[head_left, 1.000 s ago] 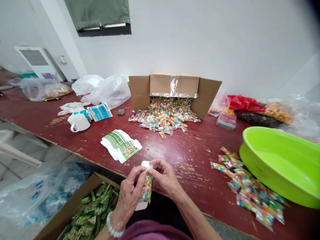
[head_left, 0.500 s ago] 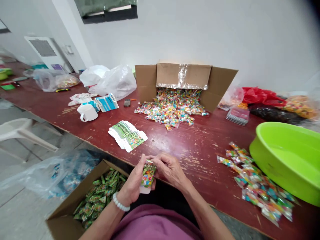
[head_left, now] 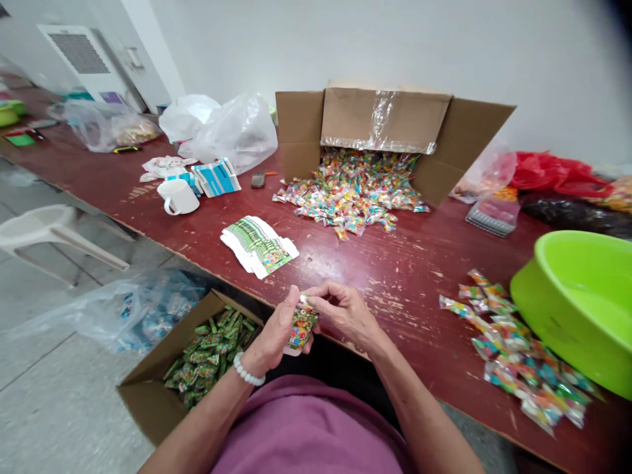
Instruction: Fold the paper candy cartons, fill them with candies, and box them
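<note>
My left hand, with a pale bead bracelet on the wrist, is closed around a small green printed cardboard box. A white flap shows at its lower end. My right hand pinches the top end of the same box, thumb and fingers at its white flap. Just beyond my hands, a fanned stack of flat green-and-white printed boxes lies on the dark red table. Below my left forearm, an open carton holds many small green packets.
A cardboard box on its side spills wrapped candies over the table. More packets lie beside a green basin at right. A white mug and plastic bags stand left. A white stool is on the floor.
The view has tilted down slightly. My right fingers have shifted onto the top flap of the small box, which stays in my left hand.
</note>
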Action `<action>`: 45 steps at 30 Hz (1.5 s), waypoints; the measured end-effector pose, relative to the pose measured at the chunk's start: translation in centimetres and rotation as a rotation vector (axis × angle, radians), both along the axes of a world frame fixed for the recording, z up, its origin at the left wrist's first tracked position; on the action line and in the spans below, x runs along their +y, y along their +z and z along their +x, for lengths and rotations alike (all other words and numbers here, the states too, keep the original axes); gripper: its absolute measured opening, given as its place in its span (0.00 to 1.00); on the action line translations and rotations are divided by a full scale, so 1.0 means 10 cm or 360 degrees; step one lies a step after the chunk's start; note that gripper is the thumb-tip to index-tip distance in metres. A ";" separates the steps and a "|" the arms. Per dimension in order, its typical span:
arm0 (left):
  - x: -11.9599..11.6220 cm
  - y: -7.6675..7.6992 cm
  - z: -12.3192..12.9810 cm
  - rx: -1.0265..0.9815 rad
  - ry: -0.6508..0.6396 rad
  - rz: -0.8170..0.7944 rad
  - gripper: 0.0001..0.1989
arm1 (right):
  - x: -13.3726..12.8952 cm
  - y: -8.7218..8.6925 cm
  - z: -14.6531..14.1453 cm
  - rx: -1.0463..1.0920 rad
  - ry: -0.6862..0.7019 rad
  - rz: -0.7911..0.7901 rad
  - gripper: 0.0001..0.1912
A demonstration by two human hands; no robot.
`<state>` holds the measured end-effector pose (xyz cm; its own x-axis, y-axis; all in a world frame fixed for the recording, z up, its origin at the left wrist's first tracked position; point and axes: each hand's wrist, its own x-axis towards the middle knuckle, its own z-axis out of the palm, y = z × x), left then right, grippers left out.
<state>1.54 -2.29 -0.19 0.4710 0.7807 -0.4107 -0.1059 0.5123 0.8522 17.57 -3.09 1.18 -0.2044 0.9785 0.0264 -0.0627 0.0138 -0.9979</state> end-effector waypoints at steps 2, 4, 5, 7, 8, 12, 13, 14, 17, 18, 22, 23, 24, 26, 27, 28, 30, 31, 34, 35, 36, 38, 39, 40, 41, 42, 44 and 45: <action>0.02 -0.02 0.00 -0.0041 0.0010 -0.0031 0.37 | -0.06 0.01 -0.01 -0.0107 0.0053 0.0215 0.10; 0.03 -0.05 0.01 -0.0063 0.0058 -0.0068 0.35 | -0.12 -0.02 -0.04 -0.0336 0.0011 0.0468 0.07; 0.03 -0.06 0.01 -0.0072 0.0097 -0.0090 0.35 | -0.13 -0.04 -0.05 -0.0455 -0.0012 0.0570 0.06; 0.02 -0.08 0.01 -0.0101 0.0195 -0.0142 0.32 | -0.07 -0.12 -0.05 -0.0590 0.0024 0.0636 0.06; 0.01 -0.07 0.00 -0.0127 0.0237 -0.0174 0.31 | 0.01 -0.16 -0.02 -0.0620 0.0070 0.0590 0.08; -0.07 -0.03 -0.10 -0.0303 0.0303 -0.0287 0.23 | 0.69 -0.33 0.26 -0.1084 -0.0360 0.0306 0.13; -0.10 -0.03 -0.14 -0.0325 0.0283 -0.0305 0.22 | 0.90 -0.37 0.35 -0.1165 -0.0498 0.0288 0.12; -0.13 -0.04 -0.18 -0.0323 0.0257 -0.0314 0.21 | 1.11 -0.41 0.43 -0.1205 -0.0577 0.0277 0.15; -0.24 -0.13 -0.32 -0.0228 0.0144 -0.0325 0.19 | 1.56 -0.53 0.58 -0.1272 -0.0706 0.0212 0.22; -0.27 -0.18 -0.38 -0.0196 0.0105 -0.0336 0.18 | 1.63 -0.57 0.60 -0.1270 -0.0728 0.0185 0.21; -0.31 -0.30 -0.75 0.0093 -0.0025 -0.0193 0.20 | 1.66 -0.69 0.61 -0.1115 -0.0802 0.0066 0.10; -0.30 -0.30 -0.87 0.0231 -0.0075 -0.0090 0.22 | 1.63 -0.70 0.61 -0.1041 -0.0825 0.0033 0.09; -0.27 -0.28 -1.00 0.0381 -0.0134 0.0010 0.24 | 1.59 -0.71 0.62 -0.0954 -0.0846 -0.0004 0.09; -0.22 -0.24 -1.23 0.0606 -0.0435 0.0101 0.23 | 1.47 -0.71 0.62 -0.0742 -0.0866 -0.0093 0.15; -0.19 -0.22 -1.32 0.0651 -0.0626 0.0081 0.21 | 1.40 -0.70 0.61 -0.0624 -0.0854 -0.0139 0.18; -0.16 -0.21 -1.39 0.0658 -0.0793 0.0034 0.18 | 1.31 -0.68 0.59 -0.0504 -0.0825 -0.0182 0.22; -0.13 -0.22 -1.42 0.0580 -0.0934 -0.0056 0.15 | 1.09 -0.62 0.53 -0.0286 -0.0719 -0.0245 0.27; -0.12 -0.24 -1.40 0.0515 -0.0892 -0.0084 0.14 | 0.97 -0.58 0.48 -0.0201 -0.0653 -0.0264 0.28; -0.09 -0.25 -1.17 0.0269 -0.0537 -0.0148 0.14 | 0.59 -0.42 0.29 0.0065 -0.0344 -0.0350 0.27; -0.08 -0.23 -1.07 0.0187 -0.0418 -0.0174 0.15 | 0.47 -0.36 0.23 0.0208 -0.0177 -0.0405 0.25; -0.08 -0.20 -0.97 0.0117 -0.0314 -0.0177 0.17 | 0.37 -0.31 0.17 0.0309 -0.0049 -0.0442 0.24; -0.07 -0.11 -0.78 0.0019 -0.0186 -0.0132 0.20 | 0.23 -0.23 0.08 0.0402 0.0106 -0.0468 0.25; -0.08 -0.07 -0.71 -0.0016 -0.0146 -0.0102 0.20 | 0.18 -0.20 0.04 0.0392 0.0113 -0.0454 0.25; -0.08 -0.02 -0.64 -0.0048 -0.0134 -0.0075 0.20 | 0.15 -0.18 0.02 0.0368 0.0102 -0.0436 0.26; -0.09 0.01 -0.60 -0.0074 -0.0135 -0.0054 0.19 | 0.13 -0.17 0.01 0.0340 0.0081 -0.0419 0.26; -0.11 0.04 -0.57 -0.0094 -0.0145 -0.0035 0.18 | 0.12 -0.16 0.01 0.0306 0.0061 -0.0405 0.25; -0.13 0.08 -0.55 -0.0114 -0.0165 -0.0010 0.18 | 0.10 -0.15 0.01 0.0225 0.0053 -0.0386 0.21; -0.15 0.08 -0.55 -0.0108 -0.0161 -0.0008 0.17 | 0.09 -0.15 0.02 0.0186 0.0065 -0.0374 0.19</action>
